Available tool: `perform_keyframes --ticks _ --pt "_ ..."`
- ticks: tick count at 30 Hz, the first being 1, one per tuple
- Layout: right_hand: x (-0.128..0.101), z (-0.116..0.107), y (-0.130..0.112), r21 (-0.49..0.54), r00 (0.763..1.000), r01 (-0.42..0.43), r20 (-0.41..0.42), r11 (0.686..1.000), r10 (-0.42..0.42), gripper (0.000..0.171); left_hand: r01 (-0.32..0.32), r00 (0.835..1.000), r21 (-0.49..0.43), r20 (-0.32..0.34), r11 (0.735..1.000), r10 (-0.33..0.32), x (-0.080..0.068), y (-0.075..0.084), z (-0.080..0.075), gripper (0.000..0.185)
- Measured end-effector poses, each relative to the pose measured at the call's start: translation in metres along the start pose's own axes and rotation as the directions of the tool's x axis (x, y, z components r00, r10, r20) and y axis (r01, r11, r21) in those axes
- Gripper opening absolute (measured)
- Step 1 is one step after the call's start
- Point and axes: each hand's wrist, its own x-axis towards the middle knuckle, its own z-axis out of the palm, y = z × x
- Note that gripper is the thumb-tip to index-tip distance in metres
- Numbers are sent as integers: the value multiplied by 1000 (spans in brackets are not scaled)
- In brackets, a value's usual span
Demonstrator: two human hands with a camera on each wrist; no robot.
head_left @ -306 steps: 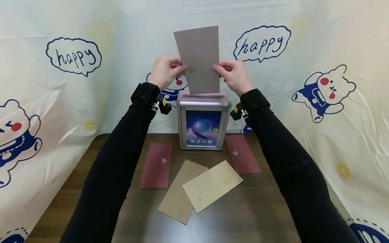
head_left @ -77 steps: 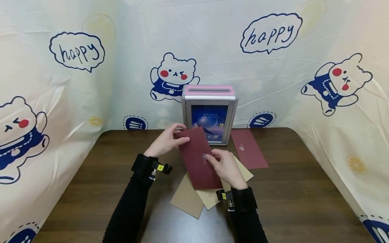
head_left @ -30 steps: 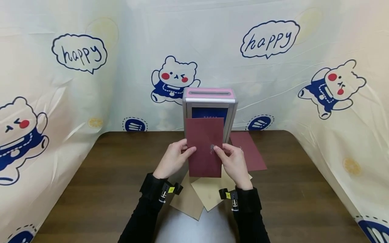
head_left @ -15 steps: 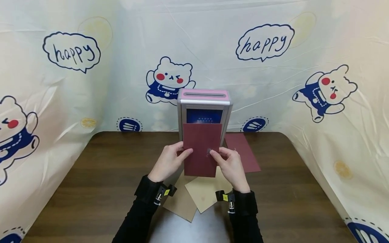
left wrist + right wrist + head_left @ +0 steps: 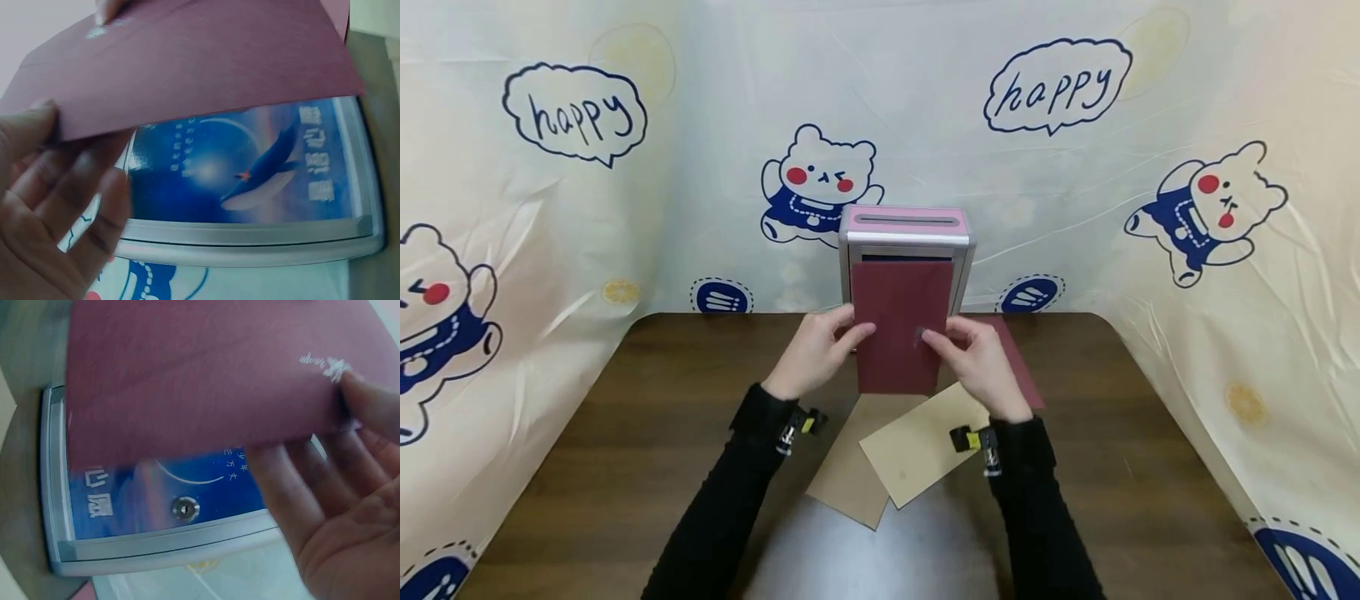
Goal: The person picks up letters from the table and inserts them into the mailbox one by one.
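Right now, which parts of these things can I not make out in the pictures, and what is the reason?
Head view: most of the front picture on the box, behind the dark red envelope.
Head view: part of the other red envelope, behind the right hand.
Head view: part of the tan envelope, under the yellow envelope.
Left wrist view: part of the left hand, cut off by the left edge.
Right wrist view: small lettering, blurred.

Maroon envelope (image 5: 897, 300): matt paper. Box frame (image 5: 910, 238): smooth silvery metal (front panel (image 5: 200, 165) glossy). Worktop (image 5: 1150, 450): wood-grain, faint sheen.
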Motion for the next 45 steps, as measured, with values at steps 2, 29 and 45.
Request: perform_keyframes --ticks 2,29,45 --pt "15 -9 -6 46 998 7 61 999 -10 21 -29 999 -5 14 1000 29 15 -1 -9 24" --pt "178 -74 -115 -232 985 126 148 964 -93 28 7 999 137 -32 990 -3 165 33 -116 15" --pt "195 -74 -90 -231 999 11 31 973 -4 32 42 999 189 -1 981 -43 193 13 -109 21"
